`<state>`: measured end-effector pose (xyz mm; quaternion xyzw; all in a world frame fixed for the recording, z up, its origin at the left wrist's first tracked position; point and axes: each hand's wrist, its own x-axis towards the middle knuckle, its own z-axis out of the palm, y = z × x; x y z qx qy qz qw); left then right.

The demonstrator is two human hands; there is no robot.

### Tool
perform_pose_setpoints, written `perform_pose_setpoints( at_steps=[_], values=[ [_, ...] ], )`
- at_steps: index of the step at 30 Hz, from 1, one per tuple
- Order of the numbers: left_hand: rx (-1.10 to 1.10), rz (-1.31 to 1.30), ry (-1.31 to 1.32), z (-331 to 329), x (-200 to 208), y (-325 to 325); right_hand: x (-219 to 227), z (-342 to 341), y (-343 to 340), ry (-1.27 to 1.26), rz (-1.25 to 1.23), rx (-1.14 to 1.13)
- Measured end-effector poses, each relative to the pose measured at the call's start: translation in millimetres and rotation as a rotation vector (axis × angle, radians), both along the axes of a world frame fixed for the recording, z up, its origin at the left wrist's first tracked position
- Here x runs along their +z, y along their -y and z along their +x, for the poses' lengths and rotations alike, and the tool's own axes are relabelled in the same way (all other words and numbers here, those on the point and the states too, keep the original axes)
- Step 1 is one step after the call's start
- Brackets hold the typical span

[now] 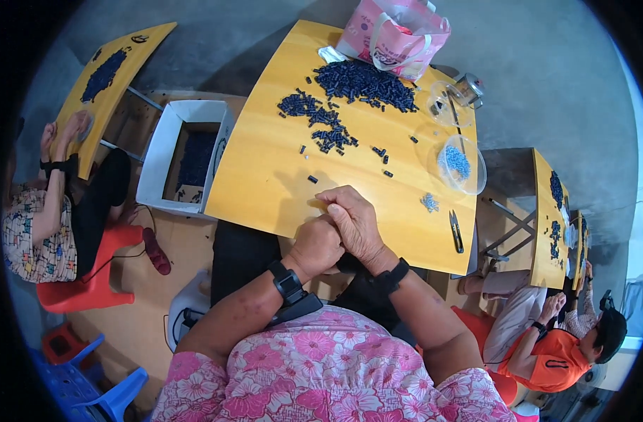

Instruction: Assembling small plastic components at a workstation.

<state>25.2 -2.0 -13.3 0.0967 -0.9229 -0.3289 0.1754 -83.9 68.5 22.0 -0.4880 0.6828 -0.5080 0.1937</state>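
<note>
My left hand (316, 245) is closed in a fist at the near edge of the yellow table (265, 169). Against it lies my right hand (355, 224), its fingers bent and pressed together. Whatever the two hands hold, if anything, is hidden. Just beyond them is a single short dark cylindrical piece (313, 179). A large pile of such pieces (367, 86) covers the far part of the table, with a smaller pile (328, 130) nearer me. On the right are a clear plastic tub (474, 181) with tiny blue parts and a small heap of pale blue parts (429, 202).
Black-handled thread snips (456, 232) lie at the right edge. A pink bag (399, 39), a metal mug (469, 88) and a clear lid (439, 112) stand far back. A white box (152, 172) is left of the table. Other people sit at tables on both sides.
</note>
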Motion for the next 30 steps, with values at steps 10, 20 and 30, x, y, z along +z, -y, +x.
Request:
perform_pose_setpoints(
  at_steps=[10,20,30],
  values=[
    [-0.044,0.212,0.012,1,11,7,4,2,7,0.052,0.018,-0.039],
    [-0.04,0.27,-0.068,5,14,8,2,6,10,0.011,0.085,-0.057],
    [-0.021,0.326,-0.122,5,10,8,-1,3,12,-0.056,0.052,-0.041]
  ],
)
